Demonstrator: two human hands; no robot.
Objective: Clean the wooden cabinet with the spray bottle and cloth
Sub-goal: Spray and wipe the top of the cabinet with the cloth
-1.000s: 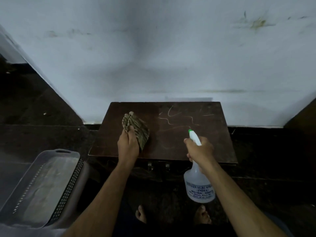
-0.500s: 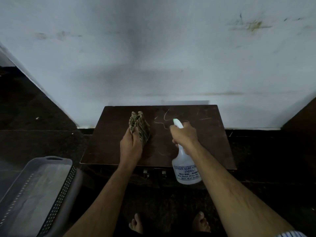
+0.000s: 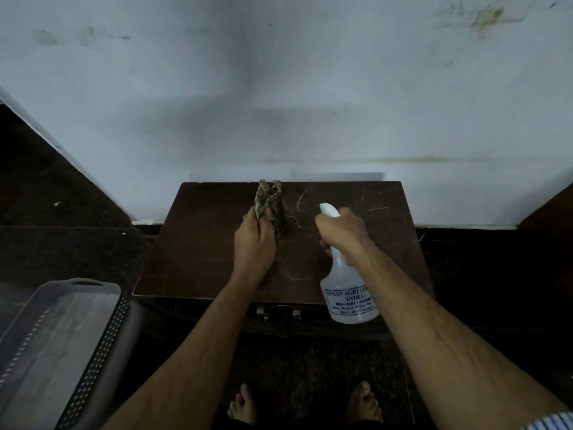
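The left hand (image 3: 254, 246) has its fingers clamped on a bunched, striped cloth (image 3: 272, 209), and the right hand (image 3: 341, 232) grips the translucent white plastic spray bottle (image 3: 348, 293). Both are over the dark brown wooden cabinet top (image 3: 198, 249), marked with what look like pale squiggles, against a stained pale wall (image 3: 279, 88). A grey perforated plastic basket (image 3: 93, 352) stands on the dark floor (image 3: 55, 243) to the left.

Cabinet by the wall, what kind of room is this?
Probably a plain room in a home: a small wooden cabinet against a stained wall, a plastic basket on the dark floor, bare feet below.
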